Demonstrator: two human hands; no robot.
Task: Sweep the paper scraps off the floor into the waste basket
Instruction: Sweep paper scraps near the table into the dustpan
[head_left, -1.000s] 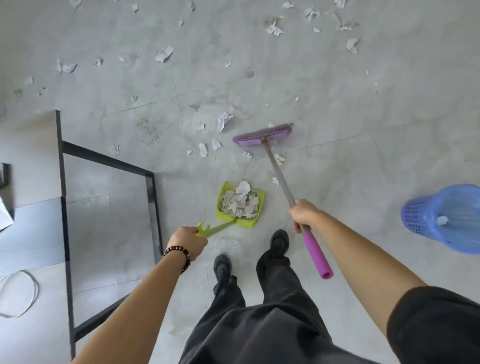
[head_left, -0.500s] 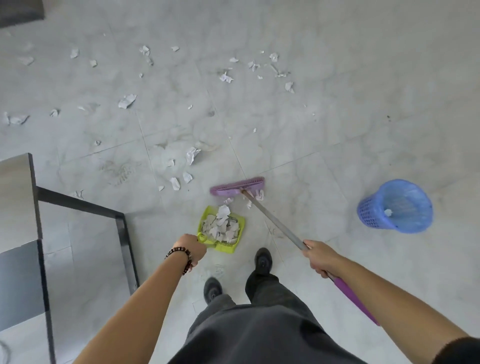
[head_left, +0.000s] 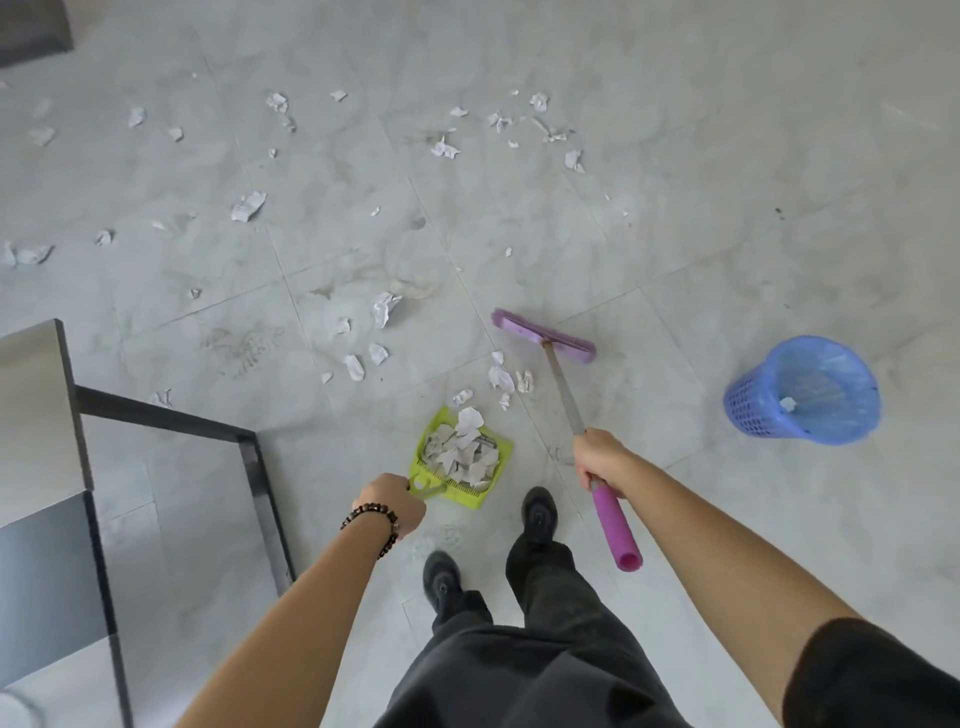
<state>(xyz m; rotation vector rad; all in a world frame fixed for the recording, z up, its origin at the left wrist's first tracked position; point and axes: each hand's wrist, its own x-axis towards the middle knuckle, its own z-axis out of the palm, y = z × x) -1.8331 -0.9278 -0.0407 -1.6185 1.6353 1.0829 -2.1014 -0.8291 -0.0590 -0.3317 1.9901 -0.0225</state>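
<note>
My left hand (head_left: 392, 501) grips the handle of a lime-green dustpan (head_left: 498, 486) that sits on the floor ahead of my shoes, piled with white paper scraps (head_left: 460, 449). My right hand (head_left: 597, 457) holds the metal shaft of a purple broom just above its purple grip; the broom head (head_left: 543, 335) rests on the floor beyond the pan, to the right. A few scraps (head_left: 501, 376) lie between the broom head and the pan's mouth. Several more scraps (head_left: 248, 206) are scattered over the grey tiles further out. The blue waste basket (head_left: 802, 389) stands upright at the right.
A table with a grey top (head_left: 36, 415) and a black metal frame (head_left: 254, 467) stands at the left, close to my left arm. My two black shoes (head_left: 540, 512) stand just behind the dustpan. Grey tiled floor stretches around the basket.
The broom head has swung out from the dustpan's mouth to the right and further away. The dustpan and my left hand have stayed in place. The camera has shifted slightly.
</note>
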